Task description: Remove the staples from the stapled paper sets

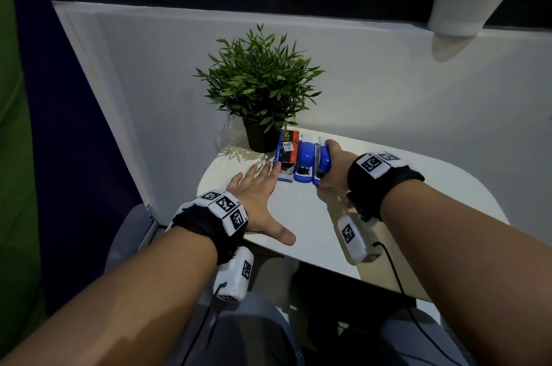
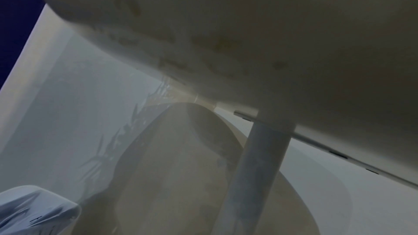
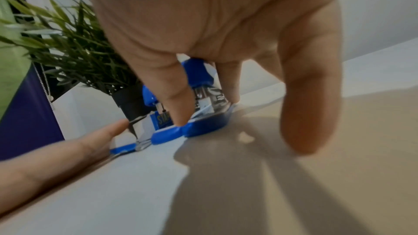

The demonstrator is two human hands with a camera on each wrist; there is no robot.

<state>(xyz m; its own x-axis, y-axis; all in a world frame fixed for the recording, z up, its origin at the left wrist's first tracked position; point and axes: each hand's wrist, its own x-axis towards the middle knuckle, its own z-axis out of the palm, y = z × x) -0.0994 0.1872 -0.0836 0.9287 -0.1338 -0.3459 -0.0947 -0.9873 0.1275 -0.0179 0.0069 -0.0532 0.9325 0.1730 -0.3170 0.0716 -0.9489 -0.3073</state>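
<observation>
Two blue staplers lie side by side at the back of the white table. My right hand grips the right-hand stapler from above; in the right wrist view its fingers straddle the stapler, and the thumb hangs free to the right. The other stapler sits just left of it. A box of staples lies further left. My left hand lies flat on the table, fingers straight, fingertips touching the box. I cannot make out any stapled paper.
A potted green plant stands behind the box, against a white wall panel. The table's near edge runs just below my left thumb. The left wrist view shows only the table's underside and its leg.
</observation>
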